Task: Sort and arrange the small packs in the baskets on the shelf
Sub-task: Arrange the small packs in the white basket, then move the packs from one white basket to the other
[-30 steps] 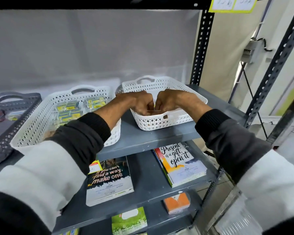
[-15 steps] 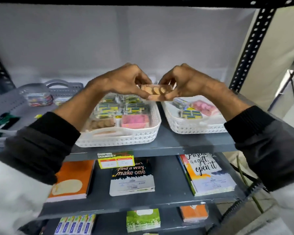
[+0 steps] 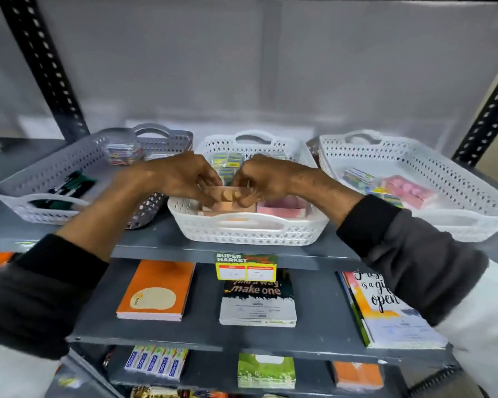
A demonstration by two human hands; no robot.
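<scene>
left hand (image 3: pixel 184 179): closed in a pinch on the left end of the tan pack (image 3: pixel 227 193), fingers curled down over it.
right hand (image 3: pixel 266 179): closed in a pinch on the right end of the same pack, thumb low at the front edge.
tan pack: held between both hands, just above the front of the middle basket (image 3: pixel 250 228); its long axis runs left to right, roughly level, though motion blur softens its edges.
below the pack: a stack of like tan packs (image 3: pixel 227 208) lies at the front left of the middle basket, just under the held one; a pink pack (image 3: pixel 281 208) lies beside that stack to the right.
back of middle basket: yellow-green packs (image 3: pixel 227 163) fill the rear, behind the hands.
which way: the tan stack lies straight down from both hands, so the likely move is a short lowering, not a reach sideways.
nearer hand: neither; the two hands sit evenly either side of the pack, over the basket's centre.
right basket (image 3: pixel 454 179): holds mixed packs, some pink (image 3: pixel 406 191) and some yellow-blue (image 3: pixel 357 176), well apart from the hands.
grey basket (image 3: pixel 35 179): on the left of the shelf (image 3: pixel 156 239), holding dark items i cannot make out.
risk: as i judge it, the pack must stay aligned with the stack, or it will overhang onto the pink pack.
</scene>
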